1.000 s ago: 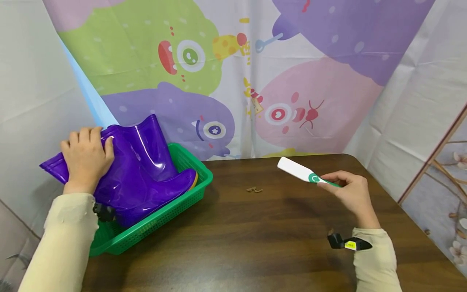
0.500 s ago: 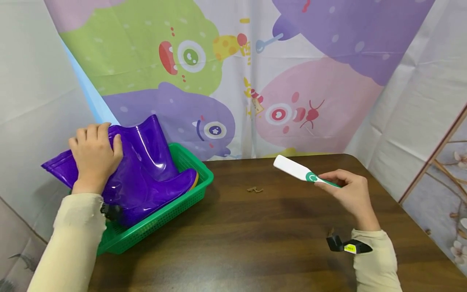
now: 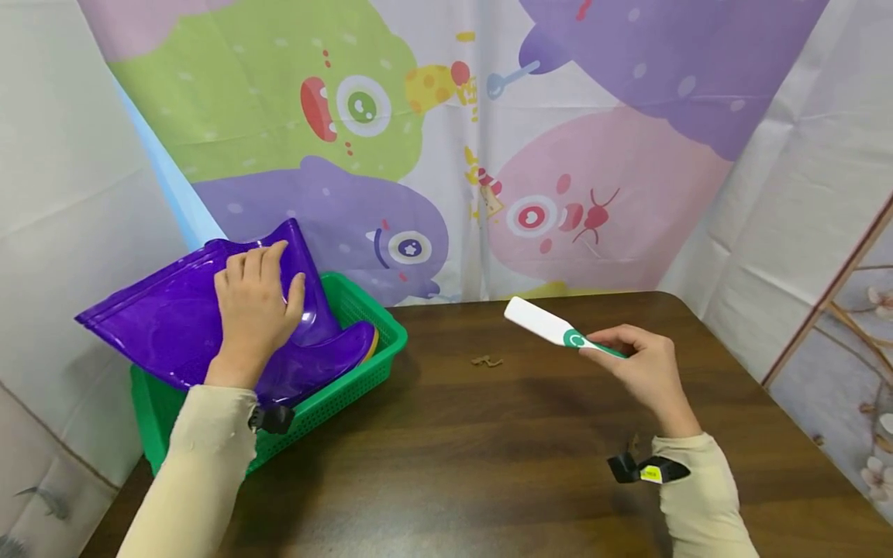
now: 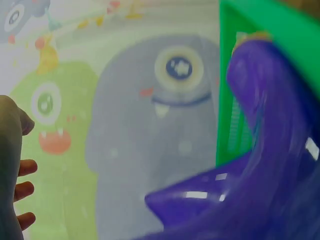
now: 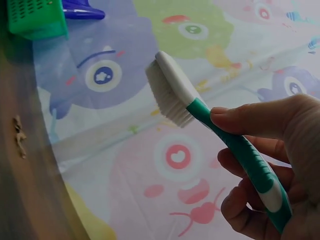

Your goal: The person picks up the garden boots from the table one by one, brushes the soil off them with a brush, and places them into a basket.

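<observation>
A pair of glossy purple rain boots (image 3: 160, 314) lies in a green plastic basket (image 3: 349, 387) at the left of the head view. One boot's shaft sticks out over the basket's left side. My left hand (image 3: 253, 314) is over the boots with its fingers loosely spread; in the left wrist view those fingers (image 4: 26, 191) hold nothing and appear apart from the purple boot. On the right, my right hand (image 3: 645, 368) grips the green handle of a white-headed scrub brush (image 3: 540, 320) above the table. White bristles show under the brush head (image 5: 167, 95) in the right wrist view.
A small twisted brown piece (image 3: 486, 362) lies near the middle of the dark wooden table (image 3: 432, 449). Behind the table hangs a cloth (image 3: 432, 132) printed with cartoon monsters, and pale curtains stand at both sides.
My left hand has come off the near boot's shaft and moved right across the boots. My right hand has shifted slightly left with the brush.
</observation>
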A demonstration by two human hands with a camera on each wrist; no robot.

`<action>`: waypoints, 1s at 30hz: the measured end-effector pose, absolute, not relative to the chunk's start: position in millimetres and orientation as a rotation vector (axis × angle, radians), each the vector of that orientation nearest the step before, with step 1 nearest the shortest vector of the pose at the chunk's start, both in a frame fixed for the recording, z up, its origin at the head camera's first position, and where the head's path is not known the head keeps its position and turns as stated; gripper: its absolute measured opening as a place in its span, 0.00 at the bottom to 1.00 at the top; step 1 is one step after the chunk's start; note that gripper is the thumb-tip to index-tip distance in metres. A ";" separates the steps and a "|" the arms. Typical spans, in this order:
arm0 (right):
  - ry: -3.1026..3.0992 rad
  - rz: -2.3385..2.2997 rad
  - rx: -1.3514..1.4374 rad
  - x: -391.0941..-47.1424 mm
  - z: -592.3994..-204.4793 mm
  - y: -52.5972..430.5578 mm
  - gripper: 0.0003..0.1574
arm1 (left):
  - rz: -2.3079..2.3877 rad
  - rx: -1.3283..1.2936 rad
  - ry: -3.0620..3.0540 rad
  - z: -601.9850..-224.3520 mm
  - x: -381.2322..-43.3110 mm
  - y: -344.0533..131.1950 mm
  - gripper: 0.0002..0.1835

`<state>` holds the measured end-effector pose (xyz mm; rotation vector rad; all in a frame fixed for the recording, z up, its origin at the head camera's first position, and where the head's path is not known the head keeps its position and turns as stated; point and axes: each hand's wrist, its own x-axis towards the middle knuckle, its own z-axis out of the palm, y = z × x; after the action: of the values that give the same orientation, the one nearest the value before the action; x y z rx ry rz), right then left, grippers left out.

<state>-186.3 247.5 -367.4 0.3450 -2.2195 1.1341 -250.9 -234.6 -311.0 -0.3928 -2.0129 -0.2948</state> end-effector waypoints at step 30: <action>-2.409 1.139 0.120 -225.7 -429.7 240.9 0.10 | -0.457 -0.585 -2.022 -362.3 -239.6 -151.0 0.25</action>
<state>-225.7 240.9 -429.7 0.1197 -2.4094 1.1390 -239.6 -151.0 -362.3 -0.5846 -2.0216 -0.4567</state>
